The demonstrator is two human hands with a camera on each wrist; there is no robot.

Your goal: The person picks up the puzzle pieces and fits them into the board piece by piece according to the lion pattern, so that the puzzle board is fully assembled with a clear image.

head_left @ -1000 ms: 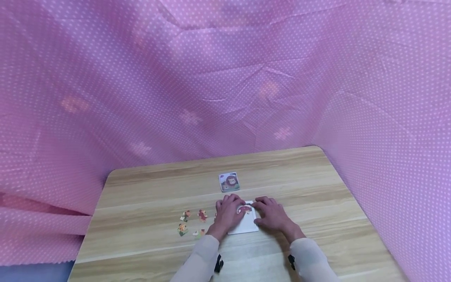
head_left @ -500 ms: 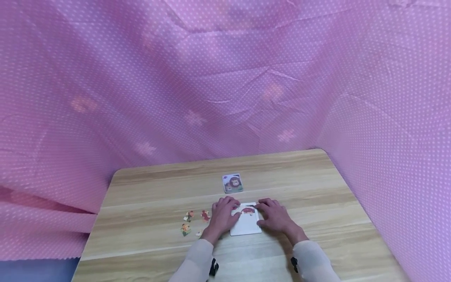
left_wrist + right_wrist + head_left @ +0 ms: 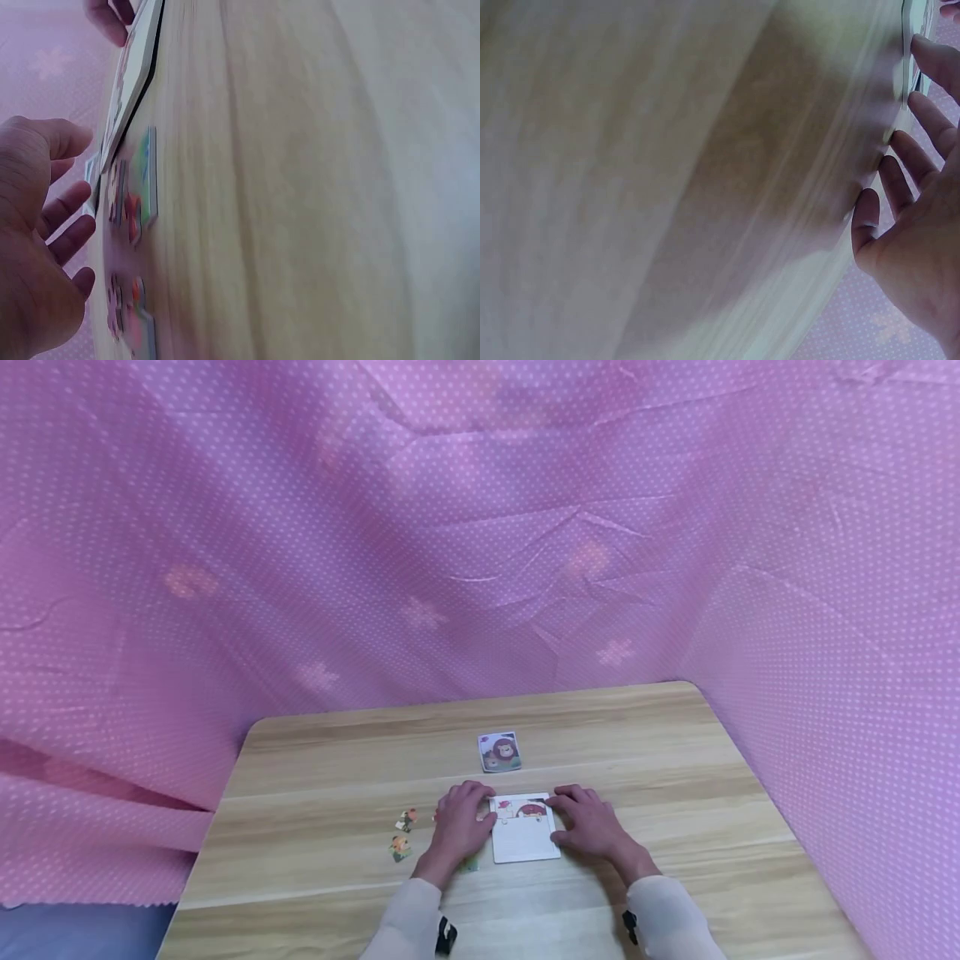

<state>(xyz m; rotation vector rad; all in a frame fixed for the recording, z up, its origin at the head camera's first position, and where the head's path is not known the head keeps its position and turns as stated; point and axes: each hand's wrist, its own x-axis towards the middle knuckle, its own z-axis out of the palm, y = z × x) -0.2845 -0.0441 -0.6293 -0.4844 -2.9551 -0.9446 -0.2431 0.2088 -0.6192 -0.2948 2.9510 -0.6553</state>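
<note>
A white puzzle tray (image 3: 527, 845) lies flat on the table, with picture pieces (image 3: 532, 811) set along its far side, including a reddish-brown one. My left hand (image 3: 459, 822) is at the tray's left edge, thumb and forefinger close to it. In the left wrist view its fingers are loosely spread beside loose jigsaw pieces (image 3: 145, 180) and hold nothing. At the right edge, my right hand (image 3: 592, 827) touches the tray with thumb and forefinger. The right wrist view has its other fingers (image 3: 907, 159) extended down to the tabletop.
A square lion picture (image 3: 499, 752) lies beyond the tray. Loose jigsaw pieces (image 3: 401, 848) are on the left, some partly hidden by the left hand. The wooden table (image 3: 345, 760) is enclosed by pink dotted cloth (image 3: 450, 568).
My left hand has moved left off the tray, uncovering a pink-and-white piece at its far left corner and covering some loose pieces. The right hand stays at the right edge.
</note>
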